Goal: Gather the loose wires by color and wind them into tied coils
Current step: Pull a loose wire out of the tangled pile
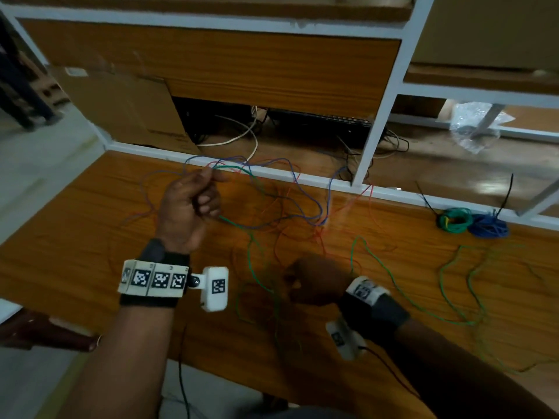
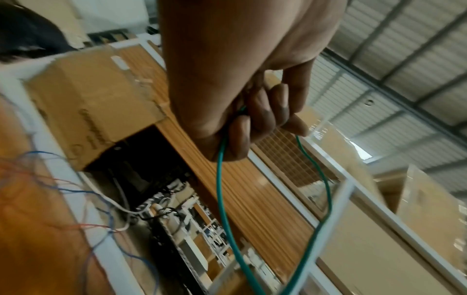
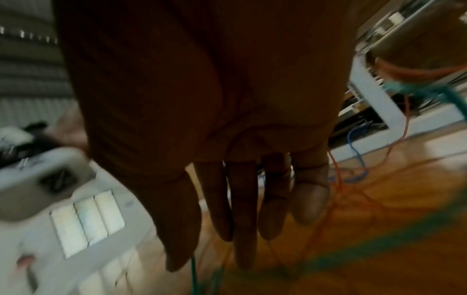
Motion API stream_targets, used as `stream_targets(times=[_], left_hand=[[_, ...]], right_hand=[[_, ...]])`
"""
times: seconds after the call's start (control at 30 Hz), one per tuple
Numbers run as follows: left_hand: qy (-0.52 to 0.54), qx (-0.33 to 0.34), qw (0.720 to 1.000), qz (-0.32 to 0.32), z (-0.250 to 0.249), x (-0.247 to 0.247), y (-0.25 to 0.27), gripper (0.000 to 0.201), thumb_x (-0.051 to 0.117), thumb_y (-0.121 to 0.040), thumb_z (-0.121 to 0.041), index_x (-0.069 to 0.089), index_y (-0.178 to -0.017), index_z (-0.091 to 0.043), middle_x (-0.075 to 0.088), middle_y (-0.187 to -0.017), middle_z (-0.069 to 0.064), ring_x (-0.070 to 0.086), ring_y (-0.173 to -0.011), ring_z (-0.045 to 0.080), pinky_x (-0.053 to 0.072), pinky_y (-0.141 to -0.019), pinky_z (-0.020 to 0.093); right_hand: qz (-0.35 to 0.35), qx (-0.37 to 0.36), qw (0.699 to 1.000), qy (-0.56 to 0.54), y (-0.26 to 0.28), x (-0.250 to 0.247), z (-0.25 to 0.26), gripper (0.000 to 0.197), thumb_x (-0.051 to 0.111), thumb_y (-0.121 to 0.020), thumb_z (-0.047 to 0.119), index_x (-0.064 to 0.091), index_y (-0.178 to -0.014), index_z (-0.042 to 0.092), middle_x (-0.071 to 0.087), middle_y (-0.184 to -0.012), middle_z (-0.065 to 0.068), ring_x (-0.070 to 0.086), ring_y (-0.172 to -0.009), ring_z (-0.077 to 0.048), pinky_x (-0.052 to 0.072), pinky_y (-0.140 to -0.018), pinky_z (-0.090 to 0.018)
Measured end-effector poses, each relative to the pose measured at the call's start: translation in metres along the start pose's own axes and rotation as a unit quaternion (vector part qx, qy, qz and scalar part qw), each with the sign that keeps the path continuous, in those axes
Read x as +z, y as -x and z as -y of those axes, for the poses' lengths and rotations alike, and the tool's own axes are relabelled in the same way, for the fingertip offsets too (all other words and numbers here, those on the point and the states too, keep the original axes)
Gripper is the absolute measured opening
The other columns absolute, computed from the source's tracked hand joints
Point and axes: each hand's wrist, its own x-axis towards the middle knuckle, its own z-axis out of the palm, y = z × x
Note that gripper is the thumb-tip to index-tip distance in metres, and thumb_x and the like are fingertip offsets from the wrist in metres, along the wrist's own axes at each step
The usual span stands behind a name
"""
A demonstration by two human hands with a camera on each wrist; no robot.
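Left hand: left hand point(image 1: 189, 208) raised over the table point(image 1: 75, 231) near its far edge, fingers point(image 2: 262, 117) curled round a green wire point(image 2: 222, 199); the wire leaves the fist at both ends and hangs in a loop.
Loose wires: blue and red wires point(image 1: 290, 204) tangled mid-table, by the far edge.
Right hand: right hand point(image 1: 314, 282) low near the front edge; thumb and fingers point(image 3: 242, 209) point down, a green strand beside the thumb tip; grip cannot be told.
Coils: green coil point(image 1: 454, 220) touching blue coil point(image 1: 488, 226), far right edge.
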Motion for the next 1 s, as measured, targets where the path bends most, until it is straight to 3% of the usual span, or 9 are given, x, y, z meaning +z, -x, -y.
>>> stream_targets(times=[0.17,0.23,0.3,0.4,0.5,0.6,0.73,0.9,1.0], left_hand=[[-0.109,-0.056,0.962,-0.243,0.002,-0.059,0.006,0.029,0.054,-0.096,-0.025,0.075,-0.077,-0.021,0.054,-0.061,-0.005,0.050,-0.055,0.012,0.037,-0.058,0.032],[-0.323,-0.120,0.875,-0.339,0.013,-0.069,0.017,0.022,0.058,-0.095,-0.029,0.073,-0.109,-0.021,0.069,-0.106,0.007,0.065,-0.099,0.026,0.046,-0.080,0.041],[-0.491,-0.119,0.788,-0.351,0.027,-0.065,0.035,0.071,0.066,-0.091,-0.037,0.035,-0.152,-0.017,0.042,-0.151,0.016,0.037,-0.140,0.037,0.037,-0.106,0.048],[-0.623,0.116,0.766,-0.107,0.048,-0.036,0.049,0.067,0.062,-0.086,-0.037,0.045,-0.148,-0.018,0.052,-0.143,0.015,0.040,-0.138,0.033,0.032,-0.111,0.040],[-0.635,0.057,0.740,0.215,0.058,0.007,0.048,0.045,0.050,-0.092,-0.033,0.063,-0.133,-0.020,0.062,-0.136,0.005,0.052,-0.128,0.024,0.034,-0.108,0.028],[-0.591,-0.054,0.755,0.279,0.055,0.020,0.040,0.029,0.058,-0.098,-0.014,0.068,-0.125,-0.015,0.068,-0.123,0.001,0.060,-0.112,0.016,0.046,-0.092,0.026],[-0.527,-0.049,0.805,0.267,0.050,0.006,0.025,0.014,0.067,-0.095,-0.021,0.076,-0.102,-0.028,0.074,-0.100,-0.012,0.066,-0.091,0.001,0.050,-0.078,0.018],[-0.377,-0.005,0.924,-0.057,0.040,-0.006,0.007,0.013,0.060,-0.097,-0.012,0.071,-0.095,-0.006,0.072,-0.082,0.007,0.068,-0.068,0.011,0.052,-0.064,0.028],[-0.227,-0.056,0.950,-0.207,0.036,-0.022,-0.003,0.017,0.056,-0.098,-0.006,0.068,-0.103,0.004,0.075,-0.091,0.014,0.071,-0.077,0.020,0.054,-0.064,0.032]], right_hand=[[0.032,0.012,0.998,0.045,-0.020,0.043,-0.006,0.036,0.060,-0.096,0.041,0.078,-0.100,0.011,0.075,-0.098,-0.011,0.072,-0.092,-0.030,0.058,-0.079,-0.042],[-0.014,-0.006,1.000,0.021,-0.021,0.045,-0.017,0.045,0.051,-0.090,0.048,0.079,-0.103,0.016,0.077,-0.100,-0.008,0.073,-0.093,-0.029,0.059,-0.080,-0.043],[-0.055,-0.044,0.997,0.011,-0.012,0.035,-0.018,0.041,0.048,-0.091,0.048,0.078,-0.106,0.025,0.078,-0.102,0.000,0.073,-0.093,-0.023,0.058,-0.079,-0.039],[-0.118,-0.109,0.987,-0.019,0.005,0.010,-0.012,0.025,0.058,-0.098,0.032,0.080,-0.108,0.026,0.079,-0.104,0.005,0.073,-0.090,-0.017,0.058,-0.075,-0.035],[-0.190,-0.175,0.965,-0.049,0.013,-0.010,-0.006,0.022,0.064,-0.095,0.014,0.082,-0.108,0.017,0.079,-0.096,-0.001,0.072,-0.080,-0.017,0.054,-0.065,-0.031],[-0.237,-0.185,0.951,-0.070,0.021,-0.026,-0.005,0.026,0.069,-0.092,0.010,0.081,-0.109,0.027,0.074,-0.085,0.006,0.063,-0.069,-0.009,0.044,-0.057,-0.031],[-0.278,-0.174,0.934,-0.143,0.043,-0.049,-0.011,0.028,0.068,-0.092,0.007,0.081,-0.111,0.021,0.072,-0.082,0.006,0.063,-0.076,-0.014,0.048,-0.063,-0.039],[-0.348,-0.198,0.911,-0.098,0.071,-0.060,-0.026,0.017,0.065,-0.095,0.016,0.082,-0.100,0.018,0.061,-0.085,0.025,0.057,-0.078,-0.018,0.045,-0.064,-0.037],[-0.347,-0.175,0.920,-0.051,0.084,-0.056,-0.043,0.019,0.069,-0.095,0.016,0.075,-0.096,0.035,0.054,-0.081,0.027,0.054,-0.076,-0.018,0.043,-0.064,-0.035]])
